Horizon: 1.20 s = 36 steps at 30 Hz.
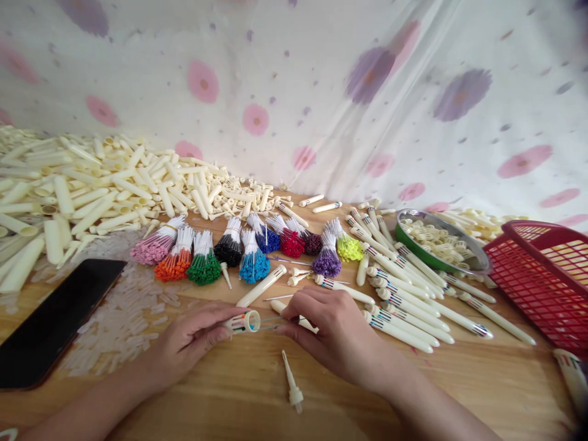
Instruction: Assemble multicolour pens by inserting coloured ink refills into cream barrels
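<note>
My left hand [195, 334] grips a short cream pen barrel [245, 322] with coloured slots, its round open end turned to the right. Thin refills run from that opening to my right hand [331, 324], whose thumb and forefinger are pinched on their ends. Below the hands lies a cream pointed plastic piece [290, 383] with a clear tip. Just beyond them rest a cream pen tube [261, 286] and a few loose small parts. Bundles of refills with coloured ends, such as the blue bundle [254, 257] and the purple bundle [327, 251], stand in a row behind.
A large heap of cream tubes [114, 184] fills the back left. Clear small sleeves [119, 324] lie beside a black phone [55, 321]. At right are several multicolour pens [408, 306], a green-sided bowl [404, 242] of small parts and a red basket [546, 275]. A flowered curtain [294, 73] hangs behind.
</note>
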{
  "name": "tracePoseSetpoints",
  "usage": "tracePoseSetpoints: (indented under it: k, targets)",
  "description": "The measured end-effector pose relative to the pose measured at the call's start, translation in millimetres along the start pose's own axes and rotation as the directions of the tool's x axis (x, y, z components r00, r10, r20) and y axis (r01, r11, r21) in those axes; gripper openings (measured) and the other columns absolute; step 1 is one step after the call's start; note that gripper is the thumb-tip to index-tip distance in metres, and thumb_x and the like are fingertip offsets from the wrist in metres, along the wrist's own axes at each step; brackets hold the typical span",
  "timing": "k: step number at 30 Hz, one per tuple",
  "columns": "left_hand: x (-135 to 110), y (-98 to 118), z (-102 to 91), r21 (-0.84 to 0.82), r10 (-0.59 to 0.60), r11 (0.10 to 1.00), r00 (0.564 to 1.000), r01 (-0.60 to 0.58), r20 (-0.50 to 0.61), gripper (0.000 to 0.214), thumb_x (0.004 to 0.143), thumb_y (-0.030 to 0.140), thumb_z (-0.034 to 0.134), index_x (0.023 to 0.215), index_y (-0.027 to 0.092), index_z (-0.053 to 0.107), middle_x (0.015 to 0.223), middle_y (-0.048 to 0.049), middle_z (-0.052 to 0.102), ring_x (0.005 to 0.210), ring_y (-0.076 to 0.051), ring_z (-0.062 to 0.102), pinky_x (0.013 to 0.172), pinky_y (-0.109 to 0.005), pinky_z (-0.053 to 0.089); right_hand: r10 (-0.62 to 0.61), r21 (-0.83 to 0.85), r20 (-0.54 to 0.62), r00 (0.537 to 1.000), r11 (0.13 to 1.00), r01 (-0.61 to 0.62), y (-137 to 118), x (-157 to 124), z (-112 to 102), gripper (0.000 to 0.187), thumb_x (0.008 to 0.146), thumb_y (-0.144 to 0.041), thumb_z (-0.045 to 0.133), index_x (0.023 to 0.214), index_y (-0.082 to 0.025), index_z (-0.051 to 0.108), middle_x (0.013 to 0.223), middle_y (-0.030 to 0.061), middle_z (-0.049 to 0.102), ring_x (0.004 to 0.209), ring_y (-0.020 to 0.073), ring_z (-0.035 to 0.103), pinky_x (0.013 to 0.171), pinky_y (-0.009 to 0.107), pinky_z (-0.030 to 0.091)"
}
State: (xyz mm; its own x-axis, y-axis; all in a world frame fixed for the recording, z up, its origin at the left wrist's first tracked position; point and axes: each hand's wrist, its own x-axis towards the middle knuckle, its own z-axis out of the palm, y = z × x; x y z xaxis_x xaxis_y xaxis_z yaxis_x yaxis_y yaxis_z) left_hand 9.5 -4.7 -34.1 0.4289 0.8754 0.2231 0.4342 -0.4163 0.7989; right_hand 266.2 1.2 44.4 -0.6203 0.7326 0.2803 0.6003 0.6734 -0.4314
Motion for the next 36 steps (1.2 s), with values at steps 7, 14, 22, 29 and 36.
tracePoseSetpoints:
  k: [7, 14, 22, 29, 36]
  targets:
    - [-1, -1, -0.7, 0.001, -0.017, 1.000, 1.000, 0.017, 0.000, 0.029, 0.086, 0.032, 0.055, 0.113, 0.032, 0.066, 0.112, -0.0017, 0.071, 0.101, -0.021, 0.066, 0.089, -0.030, 0.052, -0.013, 0.019, -0.023, 1.000, 1.000, 0.013, 0, -1, 3, 0.020, 0.089, -0.027, 0.053, 0.073, -0.015, 0.056, 0.064, 0.0010, 0.057, 0.059, 0.0114, 0.051, 0.054, 0.022, 0.032]
    - [-1, 3, 1.0, -0.111, -0.019, 0.993, 0.998, 0.026, 0.059, 0.032, 0.090, 0.031, 0.048, 0.118, 0.029, 0.063, 0.096, -0.0010, 0.076, 0.075, -0.016, 0.069, 0.070, -0.024, 0.056, -0.097, -0.038, -0.049, 0.994, 0.995, 0.095, 1, 0, 1, 0.024, 0.092, -0.024, 0.047, 0.070, -0.016, 0.054, 0.061, 0.0009, 0.056, 0.057, 0.0117, 0.048, 0.052, 0.023, 0.032]
    - [4, 15, -0.1, -0.211, -0.079, 0.970, 0.975, 0.124, 0.209, 0.034, 0.090, 0.032, 0.044, 0.118, 0.024, 0.063, 0.084, -0.0020, 0.077, 0.058, -0.013, 0.064, 0.058, -0.021, 0.053, -0.186, -0.116, -0.023, 0.982, 0.976, 0.182, -2, 1, 3, 0.030, 0.095, -0.022, 0.041, 0.067, -0.017, 0.051, 0.059, -0.0007, 0.052, 0.054, 0.0112, 0.042, 0.050, 0.024, 0.031]
    - [6, 17, 2.0, -0.261, -0.072, 0.957, 0.975, 0.126, 0.209, 0.033, 0.090, 0.031, 0.045, 0.117, 0.026, 0.063, 0.085, -0.0016, 0.077, 0.057, -0.012, 0.064, 0.058, -0.022, 0.054, -0.196, -0.160, -0.016, 0.980, 0.968, 0.191, -5, -1, 1, 0.030, 0.095, -0.022, 0.041, 0.067, -0.016, 0.051, 0.059, -0.0013, 0.050, 0.053, 0.0106, 0.040, 0.050, 0.025, 0.030]
    - [2, 12, 0.3, -0.146, -0.100, 0.983, 0.990, 0.114, 0.100, 0.027, 0.083, 0.031, 0.055, 0.104, 0.026, 0.071, 0.082, -0.0016, 0.077, 0.071, -0.017, 0.069, 0.067, -0.024, 0.055, -0.241, -0.184, -0.006, 0.971, 0.954, 0.236, -10, -5, -4, 0.025, 0.092, -0.011, 0.042, 0.070, -0.016, 0.053, 0.061, -0.0005, 0.053, 0.054, 0.0111, 0.041, 0.051, 0.025, 0.031]
